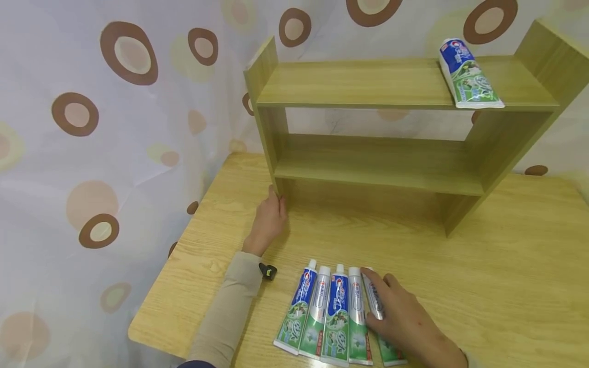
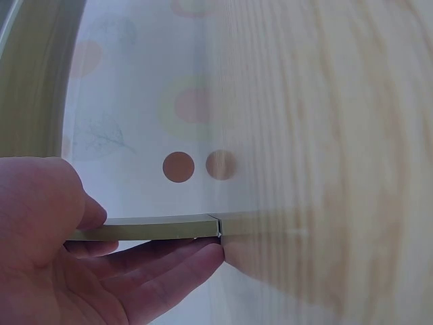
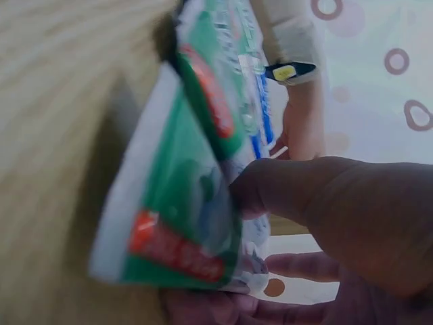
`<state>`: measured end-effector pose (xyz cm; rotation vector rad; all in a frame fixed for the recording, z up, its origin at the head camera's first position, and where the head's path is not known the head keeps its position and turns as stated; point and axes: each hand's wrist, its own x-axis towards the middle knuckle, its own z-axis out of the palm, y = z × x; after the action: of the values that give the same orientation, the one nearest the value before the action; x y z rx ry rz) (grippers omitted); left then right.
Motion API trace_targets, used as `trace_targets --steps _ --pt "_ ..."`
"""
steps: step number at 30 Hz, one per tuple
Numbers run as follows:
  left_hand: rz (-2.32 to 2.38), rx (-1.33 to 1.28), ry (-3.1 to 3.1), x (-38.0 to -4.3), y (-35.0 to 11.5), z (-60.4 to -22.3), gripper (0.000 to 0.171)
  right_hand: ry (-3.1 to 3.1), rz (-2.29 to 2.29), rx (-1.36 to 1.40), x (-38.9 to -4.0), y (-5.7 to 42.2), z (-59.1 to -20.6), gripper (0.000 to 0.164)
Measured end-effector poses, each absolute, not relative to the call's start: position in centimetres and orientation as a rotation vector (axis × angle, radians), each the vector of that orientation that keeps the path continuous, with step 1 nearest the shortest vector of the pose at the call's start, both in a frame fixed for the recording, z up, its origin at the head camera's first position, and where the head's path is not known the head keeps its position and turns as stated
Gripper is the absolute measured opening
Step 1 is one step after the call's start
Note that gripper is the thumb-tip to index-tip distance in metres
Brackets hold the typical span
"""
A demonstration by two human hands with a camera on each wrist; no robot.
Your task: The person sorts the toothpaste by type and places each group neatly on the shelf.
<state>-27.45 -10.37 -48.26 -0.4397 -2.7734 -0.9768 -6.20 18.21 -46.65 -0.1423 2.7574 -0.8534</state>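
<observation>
My left hand (image 1: 268, 220) holds the lower front edge of the left side panel of a wooden shelf (image 1: 377, 161). In the left wrist view the thumb lies on one face of that panel (image 2: 155, 229) and the fingers on the other. My right hand (image 1: 407, 317) grips the rightmost toothpaste tube (image 1: 374, 296), silver and green, between thumb and fingers. Its flat green end (image 3: 183, 210) shows in the right wrist view, partly blurred. Beside it lie several other tubes in a fanned row, among them a silver and green tube (image 1: 356, 312) and a blue and green tube (image 1: 337, 312).
A blue and green toothpaste tube (image 1: 469, 74) lies on the shelf's top board, near its right end, with its flat end at the front edge. The light wooden table (image 1: 515, 286) carries everything. A patterned sheet (image 1: 152, 168) hangs behind and left of the table.
</observation>
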Motion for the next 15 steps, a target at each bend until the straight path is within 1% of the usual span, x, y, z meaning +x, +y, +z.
trace_targets --steps 5,15 --pt "-0.979 -0.44 -2.767 -27.4 -10.4 -48.5 0.034 2.817 -0.845 -0.22 -6.4 18.9 -46.2 0.092" --pt "-1.014 -0.438 -2.777 -27.4 -10.4 -48.5 0.039 2.856 -0.83 -0.197 -7.1 20.0 -44.7 0.095"
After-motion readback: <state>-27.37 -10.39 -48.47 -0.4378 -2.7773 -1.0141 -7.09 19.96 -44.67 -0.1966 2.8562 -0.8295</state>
